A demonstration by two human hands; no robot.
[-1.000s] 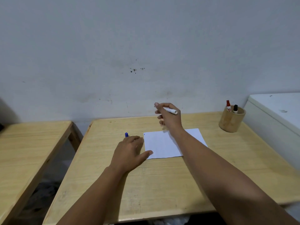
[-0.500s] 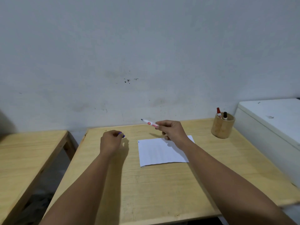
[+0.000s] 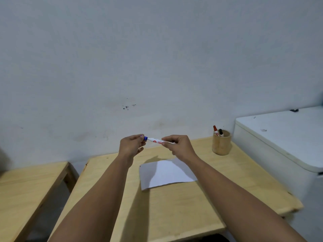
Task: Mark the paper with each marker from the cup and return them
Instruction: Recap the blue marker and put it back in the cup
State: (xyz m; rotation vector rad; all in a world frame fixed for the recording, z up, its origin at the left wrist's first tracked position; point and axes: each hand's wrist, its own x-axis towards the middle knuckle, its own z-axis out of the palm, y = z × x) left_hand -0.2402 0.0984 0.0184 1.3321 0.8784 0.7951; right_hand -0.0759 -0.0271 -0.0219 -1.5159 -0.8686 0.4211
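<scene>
Both hands are raised above the far half of the wooden table (image 3: 174,215), meeting in front of the wall. The right hand (image 3: 180,145) pinches the white barrel of a marker (image 3: 157,141) between thumb and fingertips, the barrel pointing leftward and slightly up toward the other hand. The left hand (image 3: 131,145) pinches a blue cap (image 3: 145,138) at the marker's tip end; cap and tip are touching or nearly so (whether the cap is seated on the tip cannot be told). The marker spans the gap between the two hands, held in the air well clear of the table.

Below the hands, a white sheet of paper (image 3: 167,173) lies flat near the middle of the table, closer to the far edge, partly in the hands' shadow. Any marks on it are too small to read.

A round wooden cup (image 3: 221,145) stands near the far right corner of the table, well apart from the hands. Two markers stand upright in it: a red-capped marker (image 3: 215,130) and, just beside it, a black-capped marker (image 3: 221,132).
</scene>
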